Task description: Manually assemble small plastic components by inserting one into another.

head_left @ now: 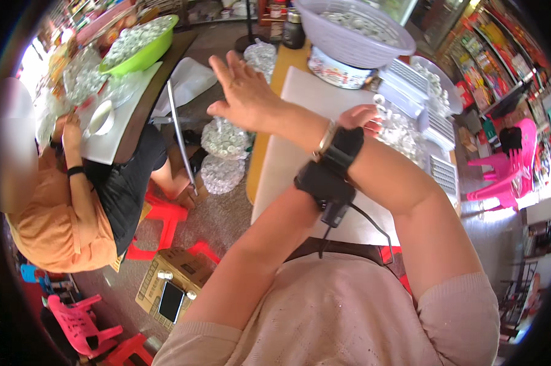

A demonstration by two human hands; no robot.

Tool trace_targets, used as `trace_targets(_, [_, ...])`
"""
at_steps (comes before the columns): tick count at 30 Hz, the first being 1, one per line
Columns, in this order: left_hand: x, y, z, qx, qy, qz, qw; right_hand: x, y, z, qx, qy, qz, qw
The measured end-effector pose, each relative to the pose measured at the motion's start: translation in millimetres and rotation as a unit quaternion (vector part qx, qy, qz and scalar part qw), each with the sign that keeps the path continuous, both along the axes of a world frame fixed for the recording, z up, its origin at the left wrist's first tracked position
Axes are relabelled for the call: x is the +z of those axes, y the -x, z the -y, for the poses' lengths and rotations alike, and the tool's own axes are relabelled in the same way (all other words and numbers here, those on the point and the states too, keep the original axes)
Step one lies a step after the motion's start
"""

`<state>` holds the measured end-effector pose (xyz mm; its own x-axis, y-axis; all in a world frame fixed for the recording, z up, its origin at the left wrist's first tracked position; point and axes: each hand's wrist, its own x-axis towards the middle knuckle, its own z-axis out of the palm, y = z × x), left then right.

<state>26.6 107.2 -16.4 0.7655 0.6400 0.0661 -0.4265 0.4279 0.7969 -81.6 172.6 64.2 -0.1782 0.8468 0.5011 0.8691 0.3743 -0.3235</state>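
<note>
My forearms cross over the white-topped table (281, 165), each wrist wearing a black strapped device. My right hand (245, 91) reaches across to the left, above the table's edge. Its fingers are spread, and nothing is in it. My left hand (362, 117) shows past the right wrist, which hides part of it. Its fingers are loosely bent and apart, with nothing visible in them. Beside that hand lies a heap of small clear and white pieces (403, 137). White ridged trays (443, 174) are set along the table's right side.
A lavender basin (361, 52) of small pieces stands on a printed tub (336, 70). Filled clear bags (223, 174) lie on the floor. Another person (62, 219) sits left at a table bearing a green basin (144, 58). A phone (171, 301) rests on a cardboard box (156, 274).
</note>
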Motion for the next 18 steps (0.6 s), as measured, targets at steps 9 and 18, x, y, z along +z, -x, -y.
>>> trace_targets(9, [16.6, 15.7, 3.5, 0.018, 0.019, 0.039, 0.999, 23.4, -123.0, 160.4, -0.032, -0.134, -0.075, 0.988])
trace_targets(18, [19.5, 18.6, 3.6, -0.003, -0.017, 0.046, 0.999, -20.8, -227.9, 299.9, -0.284, -0.013, -0.117, 0.951])
